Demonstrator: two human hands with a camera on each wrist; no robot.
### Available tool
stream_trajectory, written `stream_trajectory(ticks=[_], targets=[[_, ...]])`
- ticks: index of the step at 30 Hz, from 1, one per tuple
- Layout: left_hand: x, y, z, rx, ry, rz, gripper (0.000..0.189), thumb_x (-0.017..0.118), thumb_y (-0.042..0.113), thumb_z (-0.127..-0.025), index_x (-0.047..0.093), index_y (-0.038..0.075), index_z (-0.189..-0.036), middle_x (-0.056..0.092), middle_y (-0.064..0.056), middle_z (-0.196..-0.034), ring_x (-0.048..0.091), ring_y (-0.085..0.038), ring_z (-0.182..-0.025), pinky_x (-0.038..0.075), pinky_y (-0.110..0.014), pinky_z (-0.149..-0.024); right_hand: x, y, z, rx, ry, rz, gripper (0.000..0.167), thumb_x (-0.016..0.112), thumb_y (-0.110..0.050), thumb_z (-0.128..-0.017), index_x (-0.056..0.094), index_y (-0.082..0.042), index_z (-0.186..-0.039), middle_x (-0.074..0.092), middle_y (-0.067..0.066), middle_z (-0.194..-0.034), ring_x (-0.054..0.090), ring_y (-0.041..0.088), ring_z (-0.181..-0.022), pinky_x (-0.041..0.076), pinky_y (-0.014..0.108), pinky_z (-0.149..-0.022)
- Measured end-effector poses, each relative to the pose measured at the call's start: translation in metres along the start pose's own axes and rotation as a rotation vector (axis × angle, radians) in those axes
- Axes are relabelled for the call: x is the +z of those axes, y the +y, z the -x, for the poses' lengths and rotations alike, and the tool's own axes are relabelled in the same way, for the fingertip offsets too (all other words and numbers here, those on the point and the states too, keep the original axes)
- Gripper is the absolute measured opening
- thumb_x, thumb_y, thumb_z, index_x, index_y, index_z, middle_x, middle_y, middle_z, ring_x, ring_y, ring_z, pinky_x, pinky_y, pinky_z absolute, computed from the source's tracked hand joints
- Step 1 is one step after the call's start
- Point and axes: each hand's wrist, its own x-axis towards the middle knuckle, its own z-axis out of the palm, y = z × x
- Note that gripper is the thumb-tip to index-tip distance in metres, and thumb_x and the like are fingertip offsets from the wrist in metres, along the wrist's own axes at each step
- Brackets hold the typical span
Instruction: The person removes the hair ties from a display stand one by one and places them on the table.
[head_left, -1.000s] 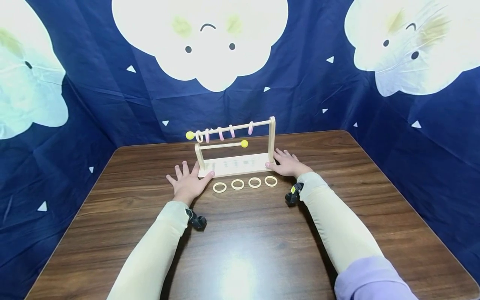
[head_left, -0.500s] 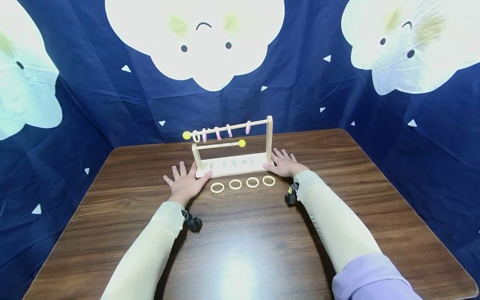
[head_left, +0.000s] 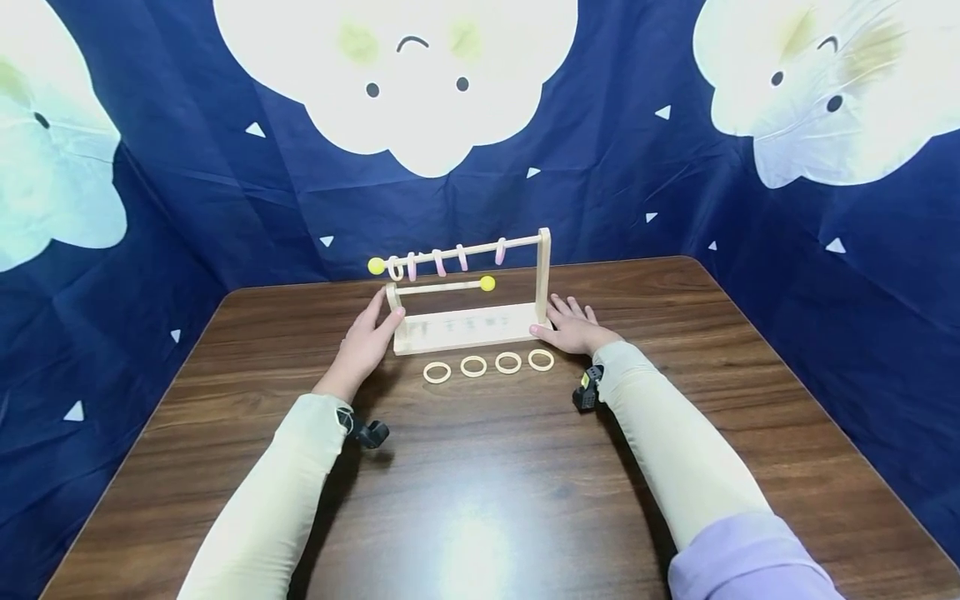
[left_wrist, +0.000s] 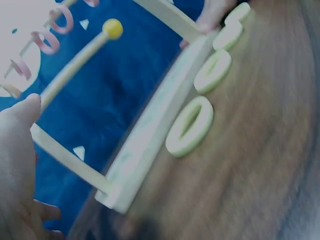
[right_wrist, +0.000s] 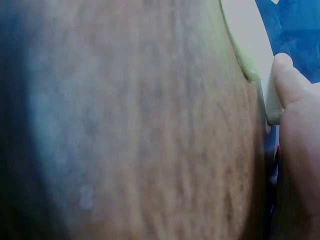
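Note:
A wooden ring stand (head_left: 468, 327) rests on the table. Its upper rod (head_left: 480, 247) carries several pink rings (head_left: 439, 263) plus a pale ring (head_left: 395, 268) near the yellow end ball (head_left: 377, 266). The lower rod (head_left: 441, 287) bears no ring. My left hand (head_left: 363, 343) is at the short left post, thumb before it and fingers extended along its outer side; in the left wrist view the thumb (left_wrist: 26, 109) is by the post's top. My right hand (head_left: 577, 332) lies spread beside the tall post (head_left: 543, 279), thumb on the base's right end.
Several pale wooden rings (head_left: 474, 367) lie flat in a row just in front of the base. The brown table (head_left: 480, 467) ends a little behind the stand, where a blue cloth (head_left: 450, 212) with white clouds hangs.
My left hand has lifted from the table and the base's left corner up to the short left post, its spread fingers drawing together. The right hand stays where it was.

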Motion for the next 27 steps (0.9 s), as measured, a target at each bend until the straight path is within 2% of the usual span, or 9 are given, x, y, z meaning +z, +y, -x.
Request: stream_trajectory(ticks=[3,5,9,11,15,19,22,27], targets=[[-0.001,0.011,-0.001,0.03,0.059,0.124,0.074,0.042,0.064,-0.101,0.02,0.029,-0.163,0.025,-0.013,-0.166,0.024,-0.037,-0.151,0.02,-0.059,-0.119,-0.003,-0.001,0.004,0.012,-0.001,0.001,0.084,0.031,-0.064,-0.103,0.012,-0.009,-0.163,-0.001,0.017,-0.169,-0.009,0.042,-0.153,-0.006,0.063,-0.119],[0.0,0.017,-0.002,0.033,0.107,0.241,0.069,0.048,0.056,-0.102,0.028,0.027,-0.161,0.03,-0.012,-0.164,0.029,-0.032,-0.15,0.025,-0.051,-0.12,-0.003,0.0,0.004,0.015,0.006,0.004,0.081,0.032,-0.061,-0.104,0.012,-0.009,-0.162,-0.001,0.017,-0.169,-0.009,0.041,-0.153,-0.006,0.063,-0.119],[0.001,0.027,-0.003,0.023,0.184,0.521,0.064,0.057,0.046,-0.102,0.04,0.018,-0.156,0.04,-0.012,-0.159,0.036,-0.024,-0.147,0.03,-0.039,-0.119,-0.001,0.001,0.0,0.014,0.016,0.025,0.08,0.031,-0.062,-0.104,0.012,-0.011,-0.163,0.0,0.015,-0.169,-0.007,0.041,-0.154,-0.004,0.063,-0.119],[0.0,0.03,-0.004,0.023,0.204,0.617,0.064,0.059,0.044,-0.101,0.043,0.012,-0.154,0.043,-0.014,-0.157,0.038,-0.023,-0.146,0.03,-0.038,-0.119,0.002,0.002,-0.002,0.013,0.018,0.031,0.081,0.03,-0.064,-0.104,0.012,-0.013,-0.163,0.0,0.014,-0.17,-0.007,0.04,-0.154,-0.004,0.062,-0.119],[0.0,0.035,-0.006,0.003,0.251,0.685,0.06,0.063,0.042,-0.1,0.051,0.009,-0.148,0.053,-0.012,-0.149,0.046,-0.021,-0.139,0.033,-0.035,-0.117,0.004,0.003,-0.004,0.015,0.017,0.033,0.081,0.03,-0.064,-0.103,0.01,-0.014,-0.163,0.0,0.014,-0.17,-0.007,0.04,-0.154,-0.004,0.063,-0.119],[0.002,0.04,-0.007,-0.028,0.309,0.758,0.044,0.069,0.034,-0.098,0.064,0.008,-0.132,0.065,-0.003,-0.129,0.054,-0.016,-0.126,0.038,-0.032,-0.11,0.004,0.003,-0.004,0.015,0.023,0.023,0.081,0.031,-0.064,-0.103,0.012,-0.013,-0.163,0.001,0.014,-0.17,-0.007,0.041,-0.154,-0.004,0.063,-0.119],[0.003,0.044,-0.008,-0.033,0.322,0.837,0.03,0.071,0.025,-0.097,0.069,0.008,-0.121,0.067,0.001,-0.116,0.056,-0.014,-0.118,0.04,-0.03,-0.107,0.004,0.003,-0.004,0.014,0.026,0.013,0.082,0.032,-0.064,-0.103,0.013,-0.012,-0.163,0.001,0.014,-0.17,-0.007,0.041,-0.154,-0.005,0.063,-0.119],[0.004,0.047,-0.01,-0.034,0.285,0.924,0.013,0.069,0.014,-0.097,0.07,0.015,-0.11,0.066,-0.007,-0.124,0.056,-0.012,-0.116,0.039,-0.028,-0.106,0.003,0.003,-0.003,0.017,0.029,0.007,0.082,0.032,-0.066,-0.102,0.013,-0.014,-0.163,0.002,0.013,-0.17,-0.007,0.04,-0.154,-0.004,0.063,-0.119]])
